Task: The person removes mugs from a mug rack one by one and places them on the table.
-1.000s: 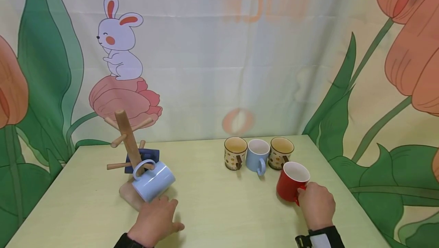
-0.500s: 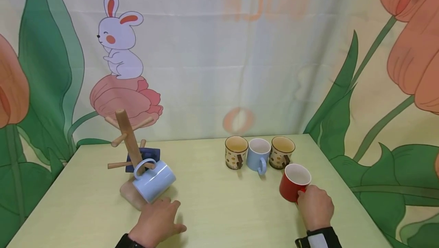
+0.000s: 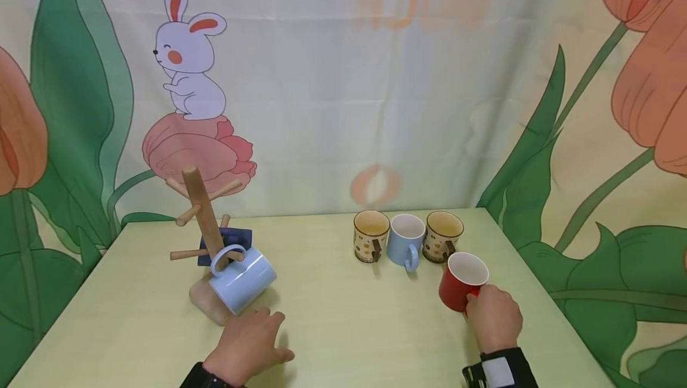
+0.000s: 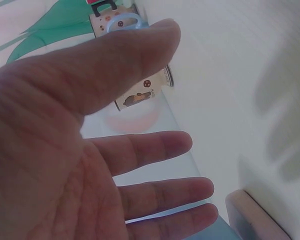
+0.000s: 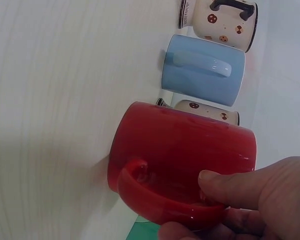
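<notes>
My right hand pinches the handle of a red mug, which stands upright on the table at the right. In the right wrist view, the thumb lies on top of the red handle with fingers curled beneath it. My left hand is held with fingers spread and nothing in the palm, just in front of a wooden mug tree. A light blue mug hangs tilted by its handle from a low peg there. A dark blue mug shows partly behind the post.
Behind the red mug stands a row: a patterned cream mug, a second light blue mug and another patterned cream mug. The tree's rounded base rests on the pale table. A printed curtain hangs along the back edge.
The red mug has shifted slightly right and turned a little, its handle now more behind the right hand's fingers. The left hand stays almost where it was; the head view has tilted slightly.
</notes>
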### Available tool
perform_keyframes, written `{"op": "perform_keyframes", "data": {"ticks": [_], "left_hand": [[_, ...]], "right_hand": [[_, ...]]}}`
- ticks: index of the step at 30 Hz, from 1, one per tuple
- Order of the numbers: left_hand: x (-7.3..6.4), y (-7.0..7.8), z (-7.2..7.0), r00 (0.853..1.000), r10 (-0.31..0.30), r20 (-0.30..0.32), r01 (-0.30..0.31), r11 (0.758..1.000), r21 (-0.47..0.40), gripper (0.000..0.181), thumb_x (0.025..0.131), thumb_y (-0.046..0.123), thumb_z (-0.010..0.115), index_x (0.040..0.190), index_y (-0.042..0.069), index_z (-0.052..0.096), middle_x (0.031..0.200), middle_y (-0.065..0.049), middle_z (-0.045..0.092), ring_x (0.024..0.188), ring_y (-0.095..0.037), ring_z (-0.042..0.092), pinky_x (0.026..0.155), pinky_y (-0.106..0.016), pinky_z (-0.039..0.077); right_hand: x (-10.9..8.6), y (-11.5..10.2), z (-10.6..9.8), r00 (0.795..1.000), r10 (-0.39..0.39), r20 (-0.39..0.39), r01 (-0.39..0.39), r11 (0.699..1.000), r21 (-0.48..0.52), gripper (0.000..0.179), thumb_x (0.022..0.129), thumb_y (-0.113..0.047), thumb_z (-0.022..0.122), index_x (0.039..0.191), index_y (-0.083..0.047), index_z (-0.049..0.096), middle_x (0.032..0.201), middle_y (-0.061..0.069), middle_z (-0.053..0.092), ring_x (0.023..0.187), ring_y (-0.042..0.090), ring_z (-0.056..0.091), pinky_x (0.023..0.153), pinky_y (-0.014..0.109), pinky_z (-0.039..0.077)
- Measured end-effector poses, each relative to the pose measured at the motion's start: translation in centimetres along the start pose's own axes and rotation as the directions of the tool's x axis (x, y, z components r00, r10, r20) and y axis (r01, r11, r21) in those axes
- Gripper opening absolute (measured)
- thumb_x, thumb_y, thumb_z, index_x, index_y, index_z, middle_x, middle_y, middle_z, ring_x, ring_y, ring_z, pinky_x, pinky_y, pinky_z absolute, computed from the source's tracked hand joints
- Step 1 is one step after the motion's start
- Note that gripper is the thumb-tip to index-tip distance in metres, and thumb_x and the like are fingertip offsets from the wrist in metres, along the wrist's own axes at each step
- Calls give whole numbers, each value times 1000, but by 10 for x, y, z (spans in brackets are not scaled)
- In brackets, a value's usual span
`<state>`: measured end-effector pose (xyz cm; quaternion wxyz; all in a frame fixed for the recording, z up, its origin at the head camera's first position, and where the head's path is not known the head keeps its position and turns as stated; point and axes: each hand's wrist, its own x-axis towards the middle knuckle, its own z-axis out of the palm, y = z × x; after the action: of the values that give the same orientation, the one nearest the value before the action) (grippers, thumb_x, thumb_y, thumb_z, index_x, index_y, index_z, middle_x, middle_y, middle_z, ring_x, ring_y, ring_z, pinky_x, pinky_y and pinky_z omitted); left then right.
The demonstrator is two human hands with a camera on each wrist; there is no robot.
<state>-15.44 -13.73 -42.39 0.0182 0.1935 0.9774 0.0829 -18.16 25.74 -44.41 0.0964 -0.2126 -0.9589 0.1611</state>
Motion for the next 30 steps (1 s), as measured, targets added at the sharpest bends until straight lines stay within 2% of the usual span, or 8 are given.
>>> {"op": "perform_keyframes", "data": {"ticks": [5,13,19,24,30], "left_hand": [[2,-1,-1,1000,-8,27,8,1000,3,60,66,45,80,106,2,66,90,-14,66,82,-29,60,69,-53,52],[2,-1,-3,1000,-11,22,11,1000,9,60,66,45,79,105,2,66,90,-14,66,82,-29,61,69,-52,52],[0,-3,-3,1000,-14,12,14,1000,-12,59,66,44,80,104,2,66,89,-13,65,80,-27,61,68,-48,53],[-2,-6,-3,999,-28,19,29,999,-42,60,66,42,81,106,1,66,92,-13,66,82,-26,61,71,-46,54],[-3,-13,-6,998,-59,35,61,996,-67,60,67,42,81,109,1,66,98,-13,69,86,-26,63,73,-48,54]], "right_hand": [[0,-1,-2,1000,5,14,-5,1000,-9,29,86,-11,66,96,17,65,84,33,69,64,40,62,61,55,56],[0,0,-4,1000,13,24,-12,999,-29,29,87,-15,63,93,14,66,80,31,68,62,39,61,51,52,53],[1,-1,-3,998,37,45,-34,998,-57,31,88,-17,64,95,13,65,80,30,69,61,37,60,52,50,53],[-1,-2,-4,997,56,59,-52,996,-70,40,87,-25,68,100,13,65,81,29,69,61,35,59,51,46,51],[-4,-6,-12,999,45,14,-44,997,-66,47,86,-32,68,98,13,64,82,30,68,62,37,60,48,45,50]]}}
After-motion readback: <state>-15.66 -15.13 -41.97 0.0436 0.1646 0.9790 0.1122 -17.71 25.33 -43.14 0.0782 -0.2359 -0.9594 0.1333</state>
